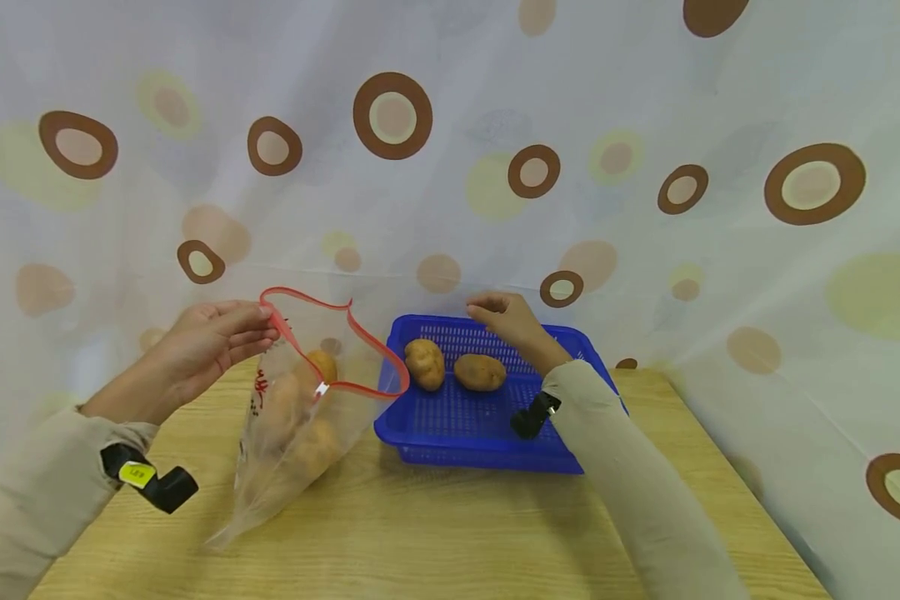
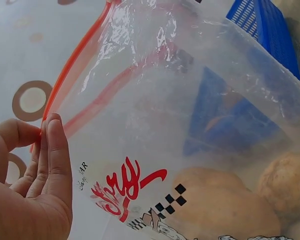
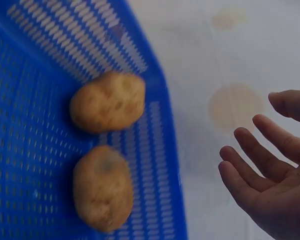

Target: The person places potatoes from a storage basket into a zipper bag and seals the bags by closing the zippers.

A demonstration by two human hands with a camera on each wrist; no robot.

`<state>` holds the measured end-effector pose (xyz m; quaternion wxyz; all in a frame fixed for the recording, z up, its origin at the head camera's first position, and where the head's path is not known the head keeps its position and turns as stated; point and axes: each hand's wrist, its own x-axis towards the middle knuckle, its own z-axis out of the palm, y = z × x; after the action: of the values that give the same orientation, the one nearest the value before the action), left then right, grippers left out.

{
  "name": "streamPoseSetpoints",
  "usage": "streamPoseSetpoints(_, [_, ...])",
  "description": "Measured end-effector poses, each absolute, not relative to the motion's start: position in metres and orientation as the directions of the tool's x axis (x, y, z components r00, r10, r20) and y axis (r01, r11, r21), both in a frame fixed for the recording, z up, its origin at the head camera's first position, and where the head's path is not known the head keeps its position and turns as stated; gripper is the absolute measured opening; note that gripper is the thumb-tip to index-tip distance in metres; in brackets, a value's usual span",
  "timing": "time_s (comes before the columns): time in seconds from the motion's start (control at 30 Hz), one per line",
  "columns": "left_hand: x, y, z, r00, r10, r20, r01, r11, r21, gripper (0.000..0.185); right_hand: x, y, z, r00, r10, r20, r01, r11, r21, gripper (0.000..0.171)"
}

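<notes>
My left hand pinches the red zip edge of a clear plastic bag between thumb and fingers. The bag's mouth gapes, and several potatoes lie inside it, blurred by the plastic. Red lettering and a black checker print mark its side. Two potatoes lie in a blue plastic basket to the right of the bag. Above the basket's back rim is my right hand, holding nothing; in the right wrist view its fingers are spread and slightly bent, apart from the potatoes.
Bag and basket stand on a light wooden table. Behind it hangs a pale curtain printed with brown rings and dots. A small white slider sits on the bag's red zip.
</notes>
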<state>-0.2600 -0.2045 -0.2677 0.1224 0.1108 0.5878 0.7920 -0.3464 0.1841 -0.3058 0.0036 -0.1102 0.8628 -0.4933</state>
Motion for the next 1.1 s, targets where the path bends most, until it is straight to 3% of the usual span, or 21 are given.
streamPoseSetpoints(0.23, [-0.258, -0.199, -0.271, -0.942, 0.336, 0.021, -0.074, -0.265, 0.961, 0.014, -0.365, 0.204, -0.336, -0.981, -0.187, 0.061, -0.163, 0.601, -0.782, 0.044])
streamPoseSetpoints(0.57, [-0.253, -0.196, -0.273, -0.946, 0.323, 0.015, -0.074, -0.261, 0.962, 0.011, -0.374, 0.214, -0.363, -0.972, -0.200, -0.125, -0.048, 0.689, -0.723, 0.051])
streamPoseSetpoints(0.93, [-0.253, -0.193, -0.273, -0.947, 0.321, 0.009, -0.075, -0.250, 0.965, 0.009, -0.378, 0.216, -0.379, -0.918, -0.366, -0.155, -0.213, 0.782, -0.586, 0.060])
streamPoseSetpoints(1.1, [-0.254, -0.194, -0.274, -0.948, 0.317, 0.008, -0.074, -0.246, 0.966, 0.008, -0.378, 0.215, -0.386, -0.922, -0.365, -0.128, -0.237, 0.794, -0.559, 0.060])
